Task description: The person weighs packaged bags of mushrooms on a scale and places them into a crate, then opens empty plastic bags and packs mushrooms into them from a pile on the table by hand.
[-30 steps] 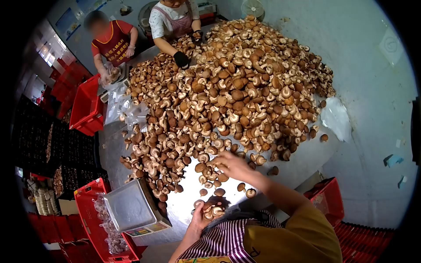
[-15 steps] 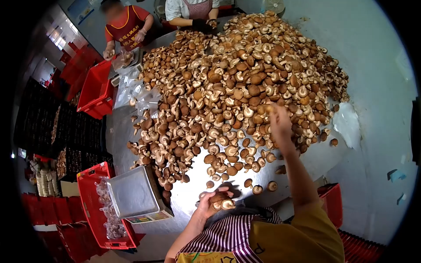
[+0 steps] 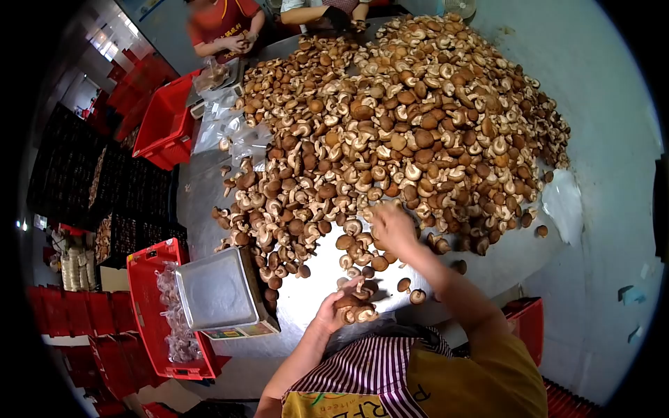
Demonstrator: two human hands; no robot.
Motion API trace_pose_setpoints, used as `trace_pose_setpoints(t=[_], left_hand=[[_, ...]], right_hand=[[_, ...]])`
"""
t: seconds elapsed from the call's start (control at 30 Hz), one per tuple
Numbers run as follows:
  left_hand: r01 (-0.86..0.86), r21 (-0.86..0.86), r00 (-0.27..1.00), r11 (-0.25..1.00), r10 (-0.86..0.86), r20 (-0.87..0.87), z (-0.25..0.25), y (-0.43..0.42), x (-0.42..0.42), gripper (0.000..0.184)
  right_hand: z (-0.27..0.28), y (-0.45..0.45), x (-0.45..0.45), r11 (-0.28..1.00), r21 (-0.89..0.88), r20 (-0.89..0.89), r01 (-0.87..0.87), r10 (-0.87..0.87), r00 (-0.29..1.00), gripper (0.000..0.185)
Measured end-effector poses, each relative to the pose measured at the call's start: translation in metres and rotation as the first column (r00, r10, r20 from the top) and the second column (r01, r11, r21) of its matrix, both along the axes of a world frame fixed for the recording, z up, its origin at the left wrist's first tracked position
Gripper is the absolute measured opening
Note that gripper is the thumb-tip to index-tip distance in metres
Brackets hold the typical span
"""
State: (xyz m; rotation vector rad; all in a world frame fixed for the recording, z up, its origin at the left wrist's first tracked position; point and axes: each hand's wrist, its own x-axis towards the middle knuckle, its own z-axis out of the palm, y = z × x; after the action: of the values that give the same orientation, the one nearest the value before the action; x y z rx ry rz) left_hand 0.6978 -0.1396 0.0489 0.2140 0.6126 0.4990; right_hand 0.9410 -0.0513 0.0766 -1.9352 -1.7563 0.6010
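My left hand, palm up near the table's front edge, is closed around a few brown shiitake mushrooms with pale stems. At the near edge of the big heap of shiitake mushrooms, my right hand points down with its fingers bent around a mushroom; its fingertips are partly hidden and slightly blurred. Between my hands, several loose mushrooms lie on the shiny metal table.
A scale stands left of my left hand, beside a red crate of filled bags. Clear plastic bags and another red crate are farther back. Two co-workers stand across the table. A white sheet lies at right.
My right hand has moved left and nearer to me, from the right part of the heap to its near edge. My left hand still holds mushrooms. The view has shifted slightly.
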Motion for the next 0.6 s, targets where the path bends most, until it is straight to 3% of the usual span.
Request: trace_pose_setpoints(t=[0.03, 0.07, 0.1, 0.13, 0.17, 0.23, 0.27, 0.3, 0.37, 0.4, 0.47, 0.5, 0.6], left_hand=[[-0.008, 0.001, 1.0, 1.0, 0.008, 0.001, -0.004, -0.002, -0.002, 0.075], [0.051, -0.013, 0.991, 0.999, -0.049, 0.128, -0.011, -0.003, -0.005, 0.075], [0.109, -0.018, 0.963, 0.994, -0.101, 0.251, -0.015, -0.004, -0.007, 0.074], [0.13, -0.039, 0.958, 0.991, -0.115, 0.261, -0.012, -0.005, -0.005, 0.076], [0.158, -0.035, 0.933, 0.987, -0.137, 0.333, -0.011, -0.008, -0.003, 0.077], [0.189, -0.074, 0.956, 0.979, -0.166, 0.242, -0.006, -0.015, 0.0, 0.079], [0.171, -0.035, 0.942, 0.985, -0.153, 0.299, -0.009, -0.021, 0.0, 0.075], [0.165, -0.023, 0.935, 0.986, -0.149, 0.323, -0.011, -0.024, 0.001, 0.074], [0.165, -0.028, 0.946, 0.986, -0.15, 0.286, -0.015, -0.029, -0.003, 0.072], [0.156, -0.036, 0.947, 0.987, -0.139, 0.289, -0.015, -0.031, -0.004, 0.072], [0.163, -0.043, 0.957, 0.986, -0.147, 0.251, -0.015, -0.03, -0.005, 0.071], [0.156, -0.046, 0.957, 0.987, -0.14, 0.254, -0.015, -0.029, -0.005, 0.071], [0.208, -0.063, 0.957, 0.976, -0.19, 0.221, -0.015, -0.021, -0.004, 0.076]], right_hand=[[-0.001, 0.026, 0.01, 0.997, -0.048, 0.037, 0.066, -0.065, 0.997, 0.035], [-0.002, 0.045, 0.015, 0.993, -0.019, 0.113, 0.116, -0.113, 0.987, 0.038], [0.0, 0.065, 0.017, 0.968, -0.125, 0.031, 0.217, -0.215, 0.976, 0.049], [-0.019, 0.078, 0.022, 0.98, -0.067, 0.166, 0.189, -0.176, 0.97, 0.06], [-0.025, 0.088, 0.022, 0.972, -0.12, 0.204, 0.201, -0.174, 0.963, 0.066], [-0.038, 0.097, 0.021, 0.964, -0.133, 0.252, 0.231, -0.193, 0.948, 0.066], [-0.038, 0.097, 0.021, 0.971, -0.014, 0.21, 0.239, -0.231, 0.95, 0.062], [-0.039, 0.096, 0.024, 0.968, -0.061, 0.192, 0.244, -0.229, 0.954, 0.061], [-0.035, 0.079, 0.022, 0.979, 0.002, -0.007, 0.204, -0.204, 0.979, 0.052], [-0.037, 0.069, 0.022, 0.981, -0.006, -0.004, 0.194, -0.194, 0.981, 0.052], [-0.041, 0.051, 0.028, 0.982, -0.184, -0.267, 0.029, -0.079, 0.961, 0.035], [-0.043, 0.045, 0.03, 0.982, -0.188, -0.264, 0.023, -0.073, 0.962, 0.035], [-0.055, 0.044, 0.043, 0.982, 0.103, -0.131, 0.161, -0.147, 0.98, 0.019]])
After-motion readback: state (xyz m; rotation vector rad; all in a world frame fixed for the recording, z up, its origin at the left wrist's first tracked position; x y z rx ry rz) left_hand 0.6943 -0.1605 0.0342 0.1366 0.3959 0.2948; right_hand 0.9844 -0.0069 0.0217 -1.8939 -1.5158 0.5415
